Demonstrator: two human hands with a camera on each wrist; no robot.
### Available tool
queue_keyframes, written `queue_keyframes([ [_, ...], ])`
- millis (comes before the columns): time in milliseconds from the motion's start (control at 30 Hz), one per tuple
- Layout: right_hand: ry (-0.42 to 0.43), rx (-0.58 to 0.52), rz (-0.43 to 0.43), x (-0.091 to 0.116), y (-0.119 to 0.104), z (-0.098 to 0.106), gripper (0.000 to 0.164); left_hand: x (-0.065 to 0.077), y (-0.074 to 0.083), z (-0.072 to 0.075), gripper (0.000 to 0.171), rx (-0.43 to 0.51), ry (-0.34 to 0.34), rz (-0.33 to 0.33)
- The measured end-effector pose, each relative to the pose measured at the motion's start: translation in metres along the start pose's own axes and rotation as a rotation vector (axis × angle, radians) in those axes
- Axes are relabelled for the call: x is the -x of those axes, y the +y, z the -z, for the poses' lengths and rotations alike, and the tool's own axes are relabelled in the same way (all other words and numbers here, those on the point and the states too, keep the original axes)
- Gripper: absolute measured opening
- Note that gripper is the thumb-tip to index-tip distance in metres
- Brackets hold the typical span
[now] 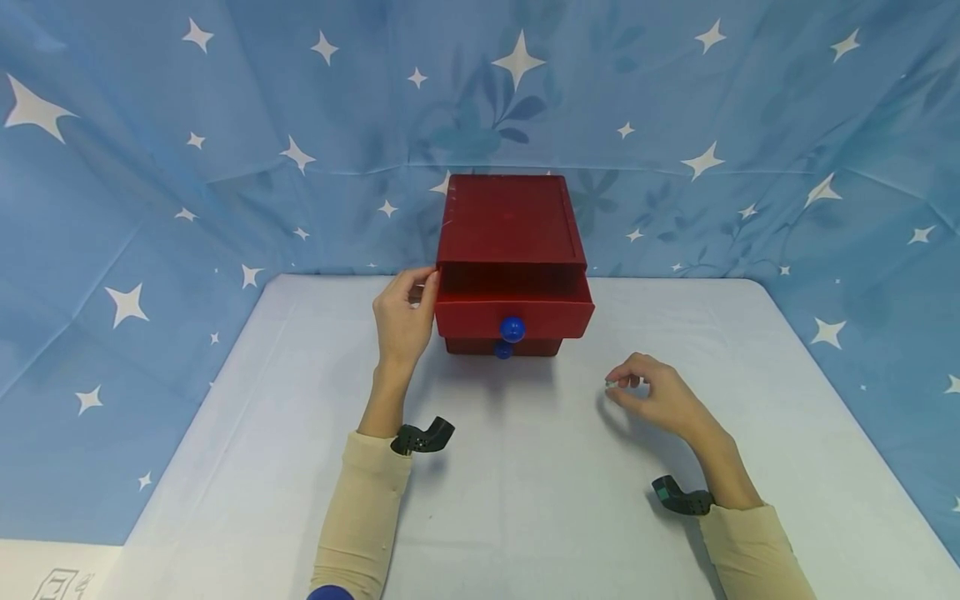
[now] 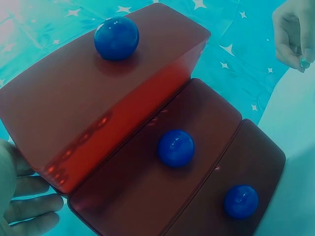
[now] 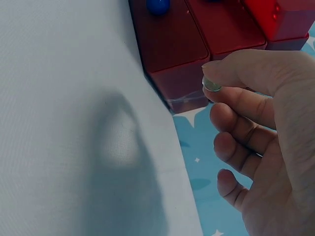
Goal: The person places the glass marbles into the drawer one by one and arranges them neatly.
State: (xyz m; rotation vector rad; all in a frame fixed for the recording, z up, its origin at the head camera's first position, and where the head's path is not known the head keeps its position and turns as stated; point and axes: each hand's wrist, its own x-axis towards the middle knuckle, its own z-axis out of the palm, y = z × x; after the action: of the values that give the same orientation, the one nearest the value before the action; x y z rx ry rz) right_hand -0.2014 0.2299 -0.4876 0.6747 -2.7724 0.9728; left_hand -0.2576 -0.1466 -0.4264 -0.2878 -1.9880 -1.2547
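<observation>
A red drawer cabinet (image 1: pixel 512 218) stands at the back of the table, its top drawer (image 1: pixel 480 320) pulled out and the two lower drawers closed. Each drawer front bears a round blue knob (image 2: pixel 176 148). My left hand (image 1: pixel 405 321) rests against the cabinet's left side by the open drawer; the left wrist view shows its fingers loosely extended there. To the right and in front of the cabinet, my right hand (image 1: pixel 651 392) is raised over the table. Thumb and index finger pinch a small clear glass marble (image 3: pixel 211 85), while the other fingers are loosely bent.
A white cloth covers the table (image 1: pixel 517 500). Behind it hangs a blue curtain (image 1: pixel 300 108) with white stars, close to the cabinet's back. Part of a white printed box (image 1: pixel 56 575) shows at the lower left, and a blue round thing (image 1: pixel 330 592) at the bottom edge.
</observation>
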Motion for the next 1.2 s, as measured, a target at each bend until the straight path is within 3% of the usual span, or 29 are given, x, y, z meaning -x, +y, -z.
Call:
queue_keyframes([
  [700,0.024,0.049,-0.002,-0.001,-0.006,0.005,0.016,0.000,0.000,0.000,0.021,0.007,0.002,0.012],
  [1000,0.062,0.056,0.033,-0.002,-0.012,0.010,0.019,0.000,-0.002,0.000,0.021,0.000,0.005,0.015],
  [1200,0.136,0.021,0.096,-0.003,-0.018,0.013,0.024,0.000,-0.001,-0.001,0.021,-0.007,0.003,0.013],
])
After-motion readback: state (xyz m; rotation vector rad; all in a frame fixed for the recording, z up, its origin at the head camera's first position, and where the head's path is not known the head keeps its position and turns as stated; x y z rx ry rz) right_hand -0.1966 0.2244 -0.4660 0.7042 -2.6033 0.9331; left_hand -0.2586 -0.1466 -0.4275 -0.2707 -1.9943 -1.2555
